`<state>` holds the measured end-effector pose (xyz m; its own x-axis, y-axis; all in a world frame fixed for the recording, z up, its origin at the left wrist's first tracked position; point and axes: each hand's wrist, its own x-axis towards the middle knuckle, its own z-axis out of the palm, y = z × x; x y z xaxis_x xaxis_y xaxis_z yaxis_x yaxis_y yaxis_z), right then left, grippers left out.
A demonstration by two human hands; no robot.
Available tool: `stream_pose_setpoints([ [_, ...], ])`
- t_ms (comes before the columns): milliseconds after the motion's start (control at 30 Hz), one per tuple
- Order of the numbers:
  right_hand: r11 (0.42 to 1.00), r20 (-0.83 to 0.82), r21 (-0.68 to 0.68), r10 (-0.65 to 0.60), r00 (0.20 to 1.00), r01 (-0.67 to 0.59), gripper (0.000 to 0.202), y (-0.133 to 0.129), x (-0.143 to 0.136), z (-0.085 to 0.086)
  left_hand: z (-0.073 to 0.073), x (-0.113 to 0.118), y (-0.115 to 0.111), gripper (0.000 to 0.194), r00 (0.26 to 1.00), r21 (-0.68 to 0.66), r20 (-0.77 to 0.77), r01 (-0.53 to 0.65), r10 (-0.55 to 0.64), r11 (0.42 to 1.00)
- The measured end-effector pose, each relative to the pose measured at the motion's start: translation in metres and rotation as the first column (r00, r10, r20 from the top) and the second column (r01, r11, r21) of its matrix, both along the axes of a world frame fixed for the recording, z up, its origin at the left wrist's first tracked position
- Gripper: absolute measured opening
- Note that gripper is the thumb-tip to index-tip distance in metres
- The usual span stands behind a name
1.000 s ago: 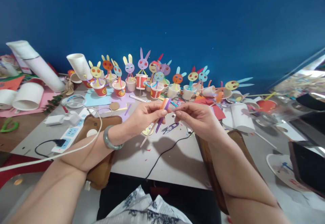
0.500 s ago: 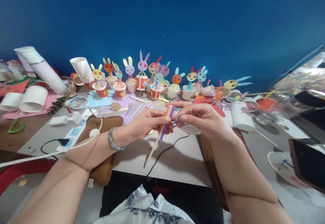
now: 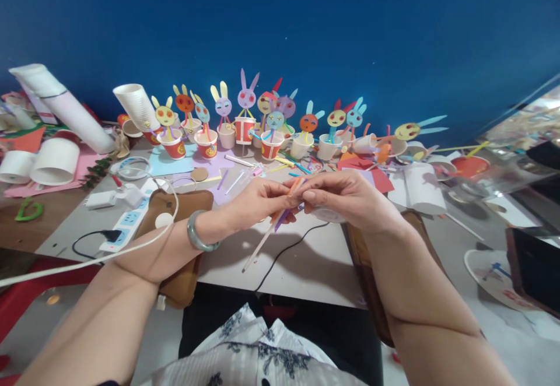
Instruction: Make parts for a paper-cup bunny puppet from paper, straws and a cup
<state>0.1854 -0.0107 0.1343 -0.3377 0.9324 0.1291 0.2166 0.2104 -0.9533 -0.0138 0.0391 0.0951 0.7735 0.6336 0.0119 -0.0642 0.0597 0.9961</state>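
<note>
In the middle of the head view, my left hand (image 3: 262, 200) pinches a thin pale stick (image 3: 258, 252) together with an orange paper strip (image 3: 296, 186) and a purple paper strip (image 3: 282, 220). The stick slants down toward the table's front edge. My right hand (image 3: 354, 198) is closed, its thumb and forefinger pressed at the top of the strips against my left fingertips. Under the right palm shows a whitish round thing (image 3: 330, 215) that looks like a tape roll, partly hidden. Exactly what the right fingertips grip is covered.
Paper cups topped with paper rabbit heads, such as a purple rabbit (image 3: 247, 97), line the blue wall. A power strip (image 3: 131, 218) with cables and a brown pouch (image 3: 175, 287) lie left. At right are a white paper roll (image 3: 423, 189) and a dark phone (image 3: 531, 269).
My right fingers have closed over the top of the strips, meeting my left fingertips, and less of the orange and purple strips shows. The view has shifted slightly.
</note>
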Motion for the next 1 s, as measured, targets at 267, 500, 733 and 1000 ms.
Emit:
stream_pose_setpoints([
  [267,0.999,-0.008,-0.010,-0.032,0.999,0.032,0.023,0.004,-0.002,-0.003,-0.001,0.001,0.000,0.049,0.998,-0.014,0.021,-0.055,0.056,0.998],
  [500,0.995,-0.005,-0.022,-0.094,0.996,0.094,0.025,0.004,-0.002,-0.008,-0.005,0.006,0.003,0.055,0.997,-0.211,0.062,-0.024,0.038,0.977],
  [733,0.990,-0.032,-0.058,-0.129,0.991,0.127,0.029,0.009,-0.004,-0.013,-0.015,0.009,0.008,0.047,0.995,-0.351,0.101,0.025,0.011,0.936],
  [1000,0.995,-0.020,-0.079,-0.060,0.998,0.058,0.026,0.009,-0.005,-0.011,-0.018,0.009,0.008,0.032,0.988,-0.439,0.111,0.146,-0.108,0.886],
])
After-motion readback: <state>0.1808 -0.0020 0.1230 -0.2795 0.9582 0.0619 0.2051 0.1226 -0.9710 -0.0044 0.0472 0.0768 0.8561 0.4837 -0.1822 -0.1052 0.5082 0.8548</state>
